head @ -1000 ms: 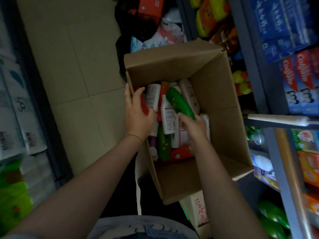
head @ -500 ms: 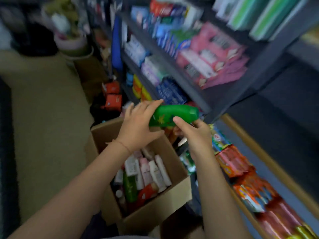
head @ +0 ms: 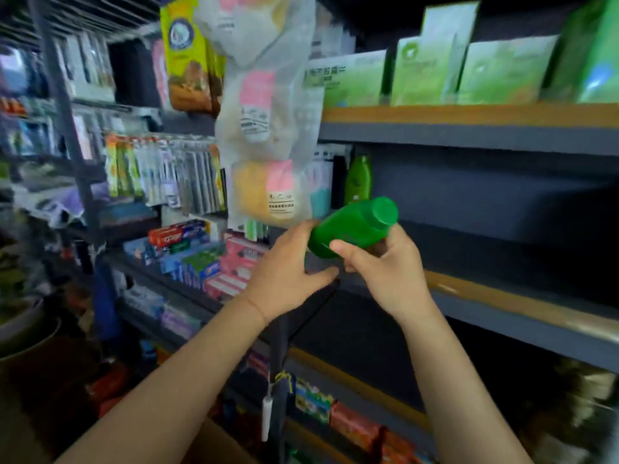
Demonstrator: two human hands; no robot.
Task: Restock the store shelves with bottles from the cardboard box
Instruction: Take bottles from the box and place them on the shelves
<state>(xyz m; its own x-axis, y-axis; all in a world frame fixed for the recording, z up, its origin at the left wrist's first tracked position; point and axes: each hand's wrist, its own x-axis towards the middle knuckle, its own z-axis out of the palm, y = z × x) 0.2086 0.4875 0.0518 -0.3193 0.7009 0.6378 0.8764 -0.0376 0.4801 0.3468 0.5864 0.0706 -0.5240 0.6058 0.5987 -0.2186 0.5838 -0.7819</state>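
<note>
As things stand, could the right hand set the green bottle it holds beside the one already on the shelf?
Probably yes: the right hand grips the green bottle just before that shelf, bare beside the standing bottle.

Tilted green bottle (head: 355, 227) before shelf (head: 502, 289)
</note>
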